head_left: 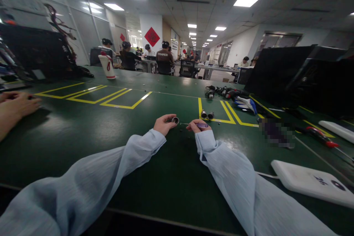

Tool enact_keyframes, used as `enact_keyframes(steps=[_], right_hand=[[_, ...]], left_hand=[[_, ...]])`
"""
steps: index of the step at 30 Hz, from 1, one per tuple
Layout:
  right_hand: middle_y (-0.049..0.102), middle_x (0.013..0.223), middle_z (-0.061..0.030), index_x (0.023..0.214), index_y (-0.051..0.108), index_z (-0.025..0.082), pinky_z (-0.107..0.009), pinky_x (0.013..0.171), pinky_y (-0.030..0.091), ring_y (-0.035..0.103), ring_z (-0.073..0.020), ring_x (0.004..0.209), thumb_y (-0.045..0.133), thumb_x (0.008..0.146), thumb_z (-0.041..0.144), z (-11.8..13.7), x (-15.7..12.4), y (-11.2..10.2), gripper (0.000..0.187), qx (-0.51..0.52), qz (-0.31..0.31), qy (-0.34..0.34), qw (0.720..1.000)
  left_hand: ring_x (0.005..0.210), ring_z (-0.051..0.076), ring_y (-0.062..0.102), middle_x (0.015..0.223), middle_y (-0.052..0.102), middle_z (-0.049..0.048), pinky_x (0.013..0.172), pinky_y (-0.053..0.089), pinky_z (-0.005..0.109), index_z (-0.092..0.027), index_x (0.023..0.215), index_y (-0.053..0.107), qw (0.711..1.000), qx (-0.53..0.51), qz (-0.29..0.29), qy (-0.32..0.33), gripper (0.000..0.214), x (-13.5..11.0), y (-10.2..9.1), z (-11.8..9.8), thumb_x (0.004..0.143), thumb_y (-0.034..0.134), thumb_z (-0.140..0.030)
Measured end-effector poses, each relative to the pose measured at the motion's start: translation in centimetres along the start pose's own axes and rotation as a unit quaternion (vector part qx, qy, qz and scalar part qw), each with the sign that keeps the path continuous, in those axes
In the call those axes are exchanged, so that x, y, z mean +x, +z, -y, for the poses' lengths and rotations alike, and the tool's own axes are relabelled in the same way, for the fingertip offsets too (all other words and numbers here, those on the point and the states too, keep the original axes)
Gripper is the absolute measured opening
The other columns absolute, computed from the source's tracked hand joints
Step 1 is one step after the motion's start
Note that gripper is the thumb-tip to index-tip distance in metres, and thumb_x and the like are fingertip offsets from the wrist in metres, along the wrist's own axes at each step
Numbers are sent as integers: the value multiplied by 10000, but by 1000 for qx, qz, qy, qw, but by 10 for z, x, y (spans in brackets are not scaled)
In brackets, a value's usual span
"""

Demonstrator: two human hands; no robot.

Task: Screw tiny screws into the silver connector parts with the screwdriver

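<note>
My left hand (163,124) is closed around a small round metal part (175,120), its open end facing right. Across from it, my right hand (197,125) grips a small screwdriver (202,125) with a purple translucent handle. The thin shaft points left toward the metal part, and its tip looks just short of it. Tiny dark bits (181,130) lie on the green table below the two hands. Two similar round metal parts (207,114) stand close beyond my right hand, inside a yellow taped area.
Farther right lie a cluster of dark cabled parts (221,91), a blue-white glove (246,104), a red-black screwdriver (320,136) and a white power bank (309,182). A white cup (107,67) stands at the back left. Another person's hand (18,107) rests at the left edge.
</note>
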State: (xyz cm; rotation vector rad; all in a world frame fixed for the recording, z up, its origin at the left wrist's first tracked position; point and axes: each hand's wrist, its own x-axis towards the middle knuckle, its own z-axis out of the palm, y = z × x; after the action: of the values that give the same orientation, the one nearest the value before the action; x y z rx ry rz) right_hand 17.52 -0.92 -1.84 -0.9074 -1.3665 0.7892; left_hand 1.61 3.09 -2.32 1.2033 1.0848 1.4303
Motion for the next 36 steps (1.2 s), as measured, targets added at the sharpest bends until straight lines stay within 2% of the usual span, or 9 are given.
enact_keyframes(steps=[4, 7, 15, 23, 32, 36], right_hand=[[639, 586, -33, 670, 561, 178, -270, 547, 463, 578, -144, 534, 558, 697, 363, 1, -3, 4, 187, 30, -16, -32, 999], [644, 614, -36, 656, 571, 180, -267, 577, 461, 581, -145, 570, 556, 697, 351, 2, -4, 6, 177, 17, 2, -54, 998], [640, 688, -31, 698, 612, 177, -254, 625, 430, 562, -141, 634, 514, 720, 308, 5, -7, 5, 165, -80, 71, -84, 991], [643, 794, -28, 795, 627, 218, -289, 702, 417, 565, -166, 720, 482, 738, 292, 8, -12, 6, 172, -216, 112, -122, 962], [652, 782, -73, 767, 620, 178, -306, 714, 432, 582, -180, 732, 430, 770, 306, 6, -13, 9, 228, -232, 103, -173, 952], [656, 743, -59, 721, 618, 187, -298, 688, 433, 582, -173, 697, 448, 759, 293, 13, -14, 7, 204, -230, 96, -166, 954]], left_hand=[[780, 181, 601, 788, 656, 49, 804, 467, 361, -128, 841, 656, 1000, 26, 15, 6, 394, -3, 0, -4, 447, 666, -105], [780, 177, 600, 790, 655, 46, 795, 469, 356, -131, 838, 653, 999, 33, 23, 3, 382, -5, 1, -7, 457, 652, -99], [750, 176, 608, 773, 655, 39, 715, 500, 328, -135, 823, 650, 999, 0, 29, -16, 364, -9, 4, -10, 462, 627, -93], [689, 157, 626, 711, 654, 37, 700, 517, 316, -112, 766, 625, 998, -52, 19, -38, 272, -14, 8, -16, 494, 639, -104], [621, 142, 620, 649, 639, 19, 649, 535, 309, -107, 715, 606, 999, -39, -1, -36, 201, -16, 12, -19, 515, 611, -100], [608, 150, 617, 636, 637, 18, 619, 540, 314, -107, 670, 596, 998, -33, -9, -45, 184, -21, 13, -22, 489, 615, -78]])
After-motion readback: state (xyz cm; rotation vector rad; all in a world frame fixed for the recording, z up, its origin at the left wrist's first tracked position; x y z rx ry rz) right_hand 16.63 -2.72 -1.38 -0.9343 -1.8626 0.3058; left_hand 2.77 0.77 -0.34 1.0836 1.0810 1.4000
